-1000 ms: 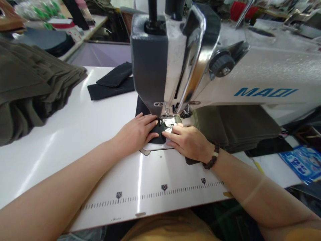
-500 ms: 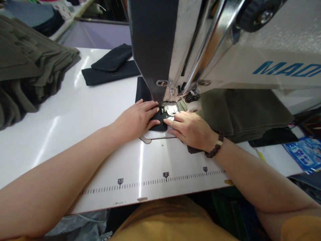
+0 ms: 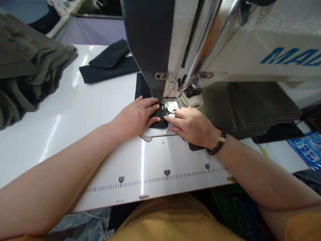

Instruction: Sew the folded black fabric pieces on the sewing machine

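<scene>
A dark fabric piece (image 3: 160, 123) lies under the presser foot (image 3: 165, 106) of the sewing machine (image 3: 150, 43). My left hand (image 3: 137, 115) rests flat on its left side, fingers stretched toward the needle area and thumb apart. From the right, my right hand (image 3: 192, 124) lies low beside the shiny needle plate (image 3: 173, 106), its index fingertip touching the fabric's right edge. The fingers of this hand are spread and partly bent, and nothing shows gripped in them. A bead bracelet (image 3: 217, 144) circles the right wrist. The needle itself cannot be made out.
A stack of olive-brown fabric pieces (image 3: 250, 107) sits under the machine arm; another pile (image 3: 32, 57) stands at far left. Folded dark pieces (image 3: 107, 68) lie behind my left hand. A blue packet (image 3: 307, 149) is at right. A printed ruler scale (image 3: 150, 180) runs along the table front.
The view has shifted slightly, so the machine and stacks sit a little differently in frame. Both hands keep nearly the same place on the dark fabric, which shows no clear movement.
</scene>
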The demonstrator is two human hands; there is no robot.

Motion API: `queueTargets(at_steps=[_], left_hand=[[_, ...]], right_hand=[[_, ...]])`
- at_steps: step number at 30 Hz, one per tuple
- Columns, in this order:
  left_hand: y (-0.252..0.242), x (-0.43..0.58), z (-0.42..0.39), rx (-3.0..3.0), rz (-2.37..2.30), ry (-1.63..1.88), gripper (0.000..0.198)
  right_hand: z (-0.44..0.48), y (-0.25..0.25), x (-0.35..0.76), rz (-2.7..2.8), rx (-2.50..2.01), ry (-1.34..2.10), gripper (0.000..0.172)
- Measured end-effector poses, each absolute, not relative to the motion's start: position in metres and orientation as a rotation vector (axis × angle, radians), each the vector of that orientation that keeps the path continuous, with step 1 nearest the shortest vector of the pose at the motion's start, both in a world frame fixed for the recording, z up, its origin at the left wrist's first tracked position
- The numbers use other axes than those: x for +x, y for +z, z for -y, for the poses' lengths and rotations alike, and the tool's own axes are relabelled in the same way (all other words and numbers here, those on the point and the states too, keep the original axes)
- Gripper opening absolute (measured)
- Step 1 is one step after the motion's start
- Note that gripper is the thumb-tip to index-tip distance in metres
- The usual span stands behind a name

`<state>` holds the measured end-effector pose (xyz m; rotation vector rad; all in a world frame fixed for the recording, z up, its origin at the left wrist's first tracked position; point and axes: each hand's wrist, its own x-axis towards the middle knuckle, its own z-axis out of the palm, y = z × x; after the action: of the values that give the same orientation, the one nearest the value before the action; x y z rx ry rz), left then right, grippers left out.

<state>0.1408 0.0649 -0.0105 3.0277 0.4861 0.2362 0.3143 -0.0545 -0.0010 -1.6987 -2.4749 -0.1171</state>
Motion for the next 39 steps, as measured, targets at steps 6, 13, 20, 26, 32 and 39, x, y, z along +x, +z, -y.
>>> queueTargets(at_steps=[6, 13, 20, 26, 32, 39], left_hand=[[-0.011, 0.141, -0.065, 3.047, -0.467, 0.241, 0.042], [-0.011, 0.142, -0.069, 3.050, -0.475, 0.234, 0.041], [-0.004, 0.135, -0.058, 2.985, -0.207, 0.378, 0.034], [0.002, 0.134, -0.054, 2.906, -0.078, 0.341, 0.031], [-0.002, 0.134, -0.059, 2.893, -0.191, 0.329, 0.030], [-0.006, 0.137, -0.065, 2.912, -0.231, 0.364, 0.032]], right_hand=[[0.054, -0.001, 0.314, 2.458, -1.705, -0.076, 0.028], [0.054, 0.000, 0.313, 2.466, -1.731, -0.113, 0.029], [0.056, 0.000, 0.318, 2.560, -1.467, -0.078, 0.027], [0.057, -0.002, 0.319, 2.559, -1.382, -0.112, 0.029], [0.056, 0.000, 0.316, 2.508, -1.561, -0.065, 0.025], [0.054, -0.002, 0.310, 2.426, -1.741, -0.081, 0.026]])
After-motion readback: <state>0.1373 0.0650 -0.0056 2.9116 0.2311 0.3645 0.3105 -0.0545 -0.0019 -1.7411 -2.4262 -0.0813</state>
